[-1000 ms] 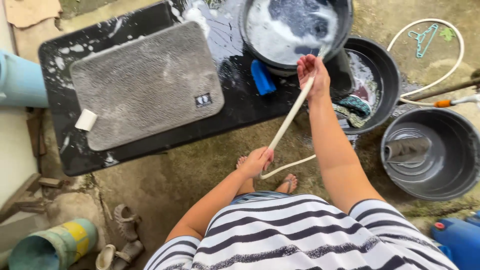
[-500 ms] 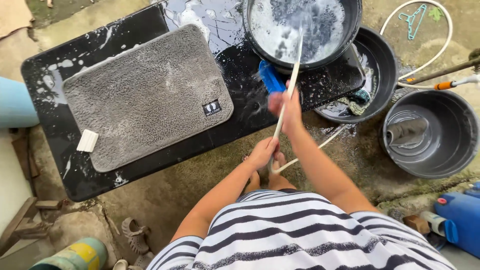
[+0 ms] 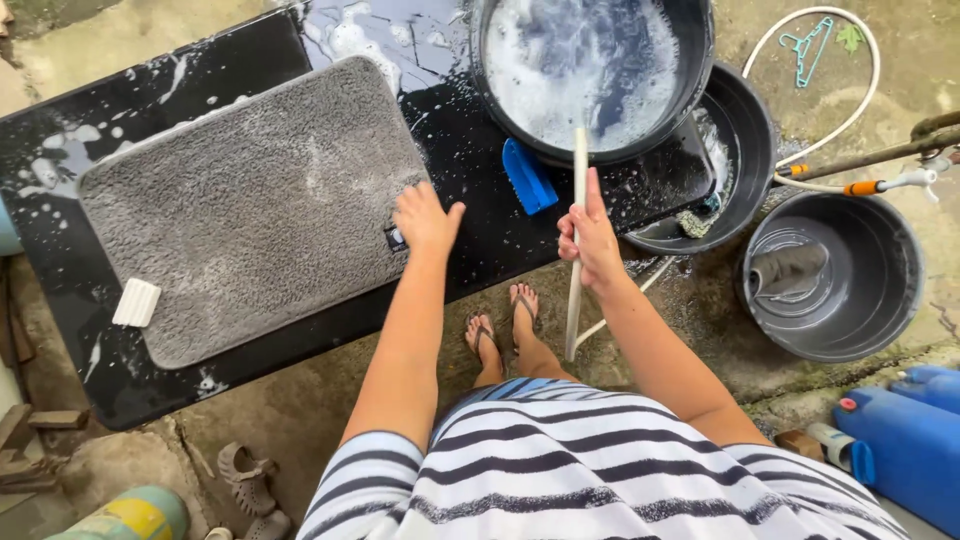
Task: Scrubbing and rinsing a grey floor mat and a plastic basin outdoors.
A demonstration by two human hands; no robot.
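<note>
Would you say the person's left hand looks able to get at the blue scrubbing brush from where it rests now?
Probably yes. The left hand rests on the grey mat's near corner, and the blue scrubbing brush lies beside it on the wet black table with nothing between; the hose stands beyond it.

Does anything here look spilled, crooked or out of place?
Yes. Soapy foam is splashed across the black table around the grey mat, beyond the sudsy basin. A green clothes hanger lies on the bare ground inside the hose loop. The right hand holds the hose; the left hand rests on the mat's corner.
</note>
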